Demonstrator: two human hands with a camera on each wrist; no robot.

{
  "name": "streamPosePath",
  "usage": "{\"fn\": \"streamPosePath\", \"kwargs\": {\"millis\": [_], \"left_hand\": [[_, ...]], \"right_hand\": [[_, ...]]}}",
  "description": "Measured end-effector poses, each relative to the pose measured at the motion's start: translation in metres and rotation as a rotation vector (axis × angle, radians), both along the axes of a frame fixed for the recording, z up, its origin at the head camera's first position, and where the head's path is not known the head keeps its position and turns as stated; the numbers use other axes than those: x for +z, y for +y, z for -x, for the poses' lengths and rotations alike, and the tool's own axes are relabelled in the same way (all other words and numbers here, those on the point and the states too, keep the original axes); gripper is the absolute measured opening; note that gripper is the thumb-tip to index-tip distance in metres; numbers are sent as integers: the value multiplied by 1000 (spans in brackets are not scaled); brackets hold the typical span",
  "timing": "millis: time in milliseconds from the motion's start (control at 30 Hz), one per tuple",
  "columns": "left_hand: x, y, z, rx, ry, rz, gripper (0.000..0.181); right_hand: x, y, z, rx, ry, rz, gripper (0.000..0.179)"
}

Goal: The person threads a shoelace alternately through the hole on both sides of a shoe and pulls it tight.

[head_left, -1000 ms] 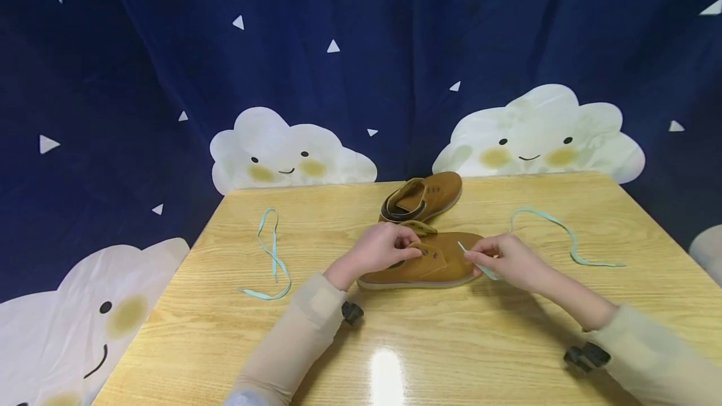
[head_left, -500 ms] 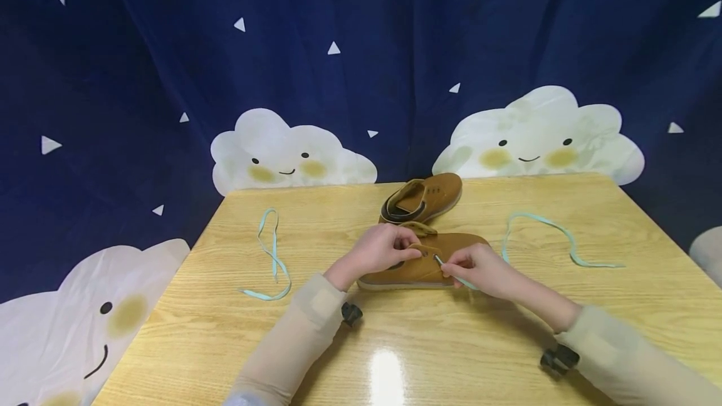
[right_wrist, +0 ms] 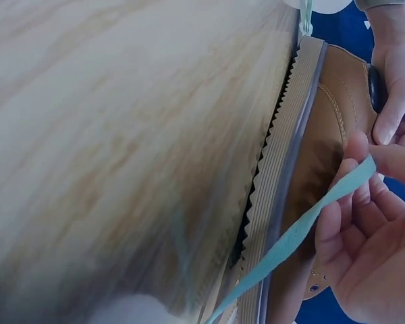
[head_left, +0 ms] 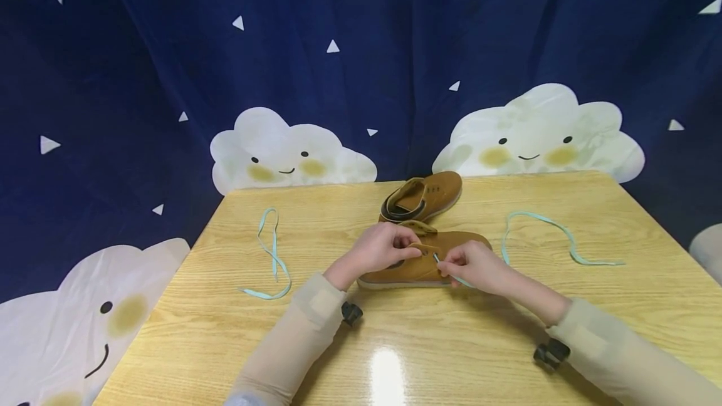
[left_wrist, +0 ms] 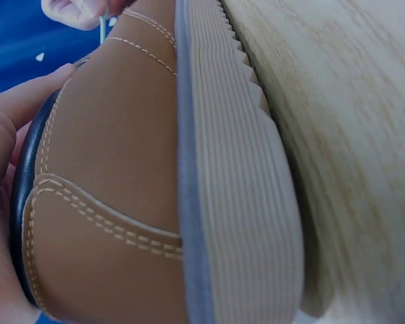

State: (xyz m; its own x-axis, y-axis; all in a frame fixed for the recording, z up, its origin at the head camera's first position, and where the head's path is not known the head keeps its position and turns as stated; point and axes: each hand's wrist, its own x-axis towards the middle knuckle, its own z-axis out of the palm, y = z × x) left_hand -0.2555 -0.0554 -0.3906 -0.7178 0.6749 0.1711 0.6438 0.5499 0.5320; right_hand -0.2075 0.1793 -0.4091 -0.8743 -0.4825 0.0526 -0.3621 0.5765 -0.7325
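A brown leather shoe (head_left: 417, 275) with a pale ridged sole lies across the table, toe to the right. My left hand (head_left: 379, 248) pinches its eyelet flap (head_left: 430, 248) between thumb and fingers. In the left wrist view, the thumb (left_wrist: 37, 98) lies along the dark collar edge. My right hand (head_left: 479, 268) pinches a mint-green shoelace (right_wrist: 293, 236) close to its tip. The lace tip (head_left: 435, 257) is right at an eyelet of the flap. The flat lace hangs down past the sole in the right wrist view.
A second brown shoe (head_left: 444, 190) stands behind the first, its eyelets unlaced. Another mint lace (head_left: 274, 252) lies loosely curved at the left of the wooden table (head_left: 316, 218). A long stretch of lace (head_left: 564, 230) curves over the table at right. A dark blue curtain (head_left: 395, 49) hangs behind.
My right hand has moved left from the shoe's toe to the eyelet flap, bringing the lace tip to an eyelet. The left hand keeps its place on the flap.
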Motion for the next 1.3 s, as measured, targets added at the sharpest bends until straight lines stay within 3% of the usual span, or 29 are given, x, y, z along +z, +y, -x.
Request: {"fn": "streamPosePath", "kwargs": {"millis": [633,900,1300], "left_hand": [[1,-1,-1,-8,-7,-11,10],[1,-1,-2,-8,-23,-26,11],[2,-1,-2,-5,-11,-21,10]], "right_hand": [[5,-8,2,-23,-29,-31,27],[9,-13,4,-76,36,-68,30],[7,-8,6,-35,18,-65,27]]}}
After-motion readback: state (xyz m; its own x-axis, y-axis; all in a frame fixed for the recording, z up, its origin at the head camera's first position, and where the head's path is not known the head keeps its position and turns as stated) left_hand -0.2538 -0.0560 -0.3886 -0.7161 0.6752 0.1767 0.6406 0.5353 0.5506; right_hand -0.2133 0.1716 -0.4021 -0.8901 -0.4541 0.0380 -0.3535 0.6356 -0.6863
